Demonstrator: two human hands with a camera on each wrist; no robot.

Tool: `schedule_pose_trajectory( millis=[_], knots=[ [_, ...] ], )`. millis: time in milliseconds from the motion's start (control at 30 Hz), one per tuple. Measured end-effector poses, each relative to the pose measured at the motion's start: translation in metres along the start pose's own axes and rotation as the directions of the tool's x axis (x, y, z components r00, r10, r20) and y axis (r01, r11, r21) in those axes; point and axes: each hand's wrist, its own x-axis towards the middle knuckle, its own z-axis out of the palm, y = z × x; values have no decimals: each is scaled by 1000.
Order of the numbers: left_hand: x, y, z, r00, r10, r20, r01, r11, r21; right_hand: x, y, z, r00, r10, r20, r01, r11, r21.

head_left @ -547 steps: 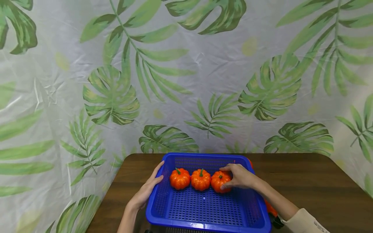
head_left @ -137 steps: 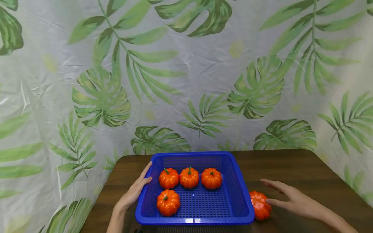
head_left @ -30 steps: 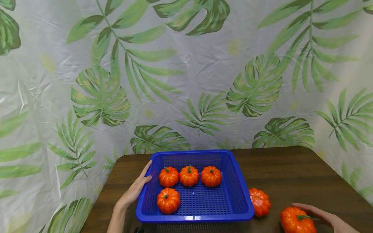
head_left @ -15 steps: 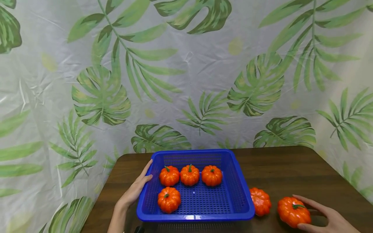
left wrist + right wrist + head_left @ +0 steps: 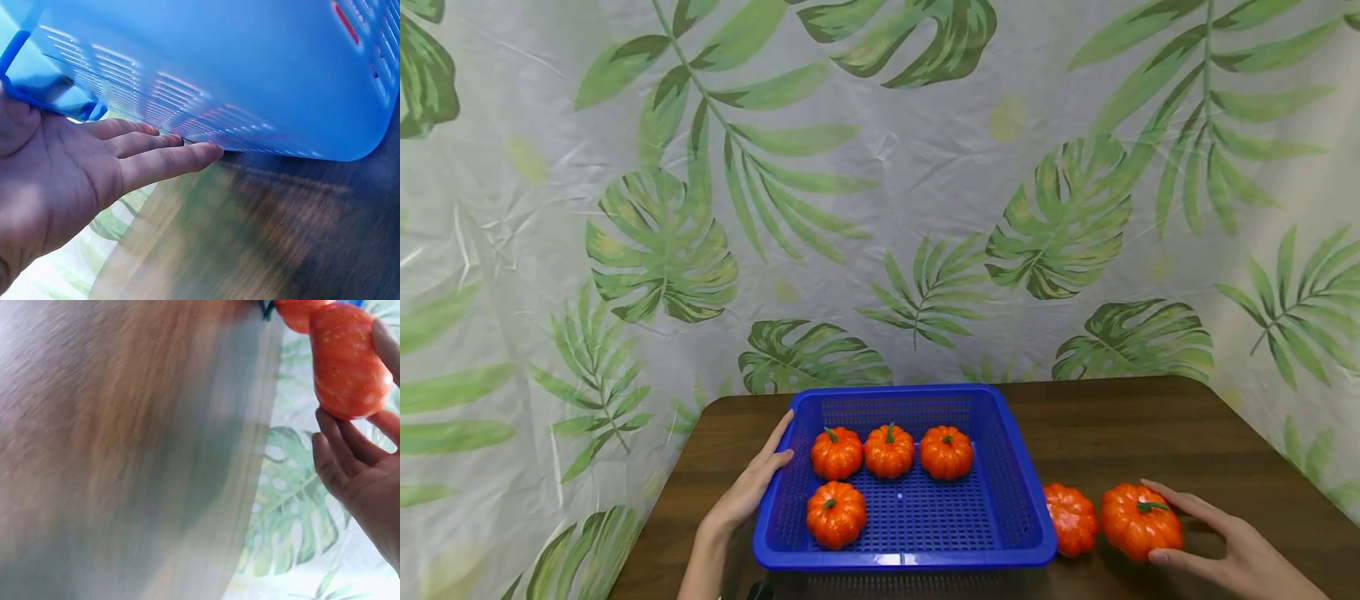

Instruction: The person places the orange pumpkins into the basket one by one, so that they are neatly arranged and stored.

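Note:
My right hand (image 5: 1236, 550) grips a small orange pumpkin (image 5: 1141, 523) between thumb and fingers, to the right of the blue basket (image 5: 895, 561). Its green stem tilts toward the hand. In the right wrist view the held pumpkin (image 5: 349, 365) sits against the fingertips. Another pumpkin (image 5: 1070, 521) lies on the table between it and the basket, partly behind the basket's wall. My left hand (image 5: 741, 500) rests along the basket's left side, thumb at the rim. The left wrist view has its fingers (image 5: 172, 164) extended against the slotted wall.
Inside the basket, several pumpkins (image 5: 889, 452) stand: a row along the back and a single pumpkin (image 5: 837, 515) at front left. A small black object (image 5: 760, 591) shows at the table's near side. Behind the wooden table (image 5: 1112, 425) hangs a leaf-patterned curtain (image 5: 925, 208).
Over the last second my right hand has brought the pumpkin left and away from me, beside the loose pumpkin. The left hand has stayed put. Since the earliest frame, the basket gained a front-left pumpkin.

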Motion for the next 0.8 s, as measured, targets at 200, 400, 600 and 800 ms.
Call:
schedule_pose_trajectory(
  millis=[200, 400, 600, 800],
  knots=[
    [0, 1, 0, 1000, -4, -4, 4, 1000, -4, 13, -14, -4, 998, -8, -70, 8, 1000, -3],
    [0, 0, 0, 1000, -7, 0, 7, 1000, -17, 28, -27, -8, 998, 4, -65, -3, 1000, 5],
    [1, -2, -1, 1000, -3, 1, 3, 1000, -27, 41, -39, -8, 998, -24, -59, 25, 1000, 13],
    [2, -1, 0, 1000, -4, -7, 4, 1000, -30, 52, -54, -6, 992, -105, -74, 109, 992, 57]
  ],
)
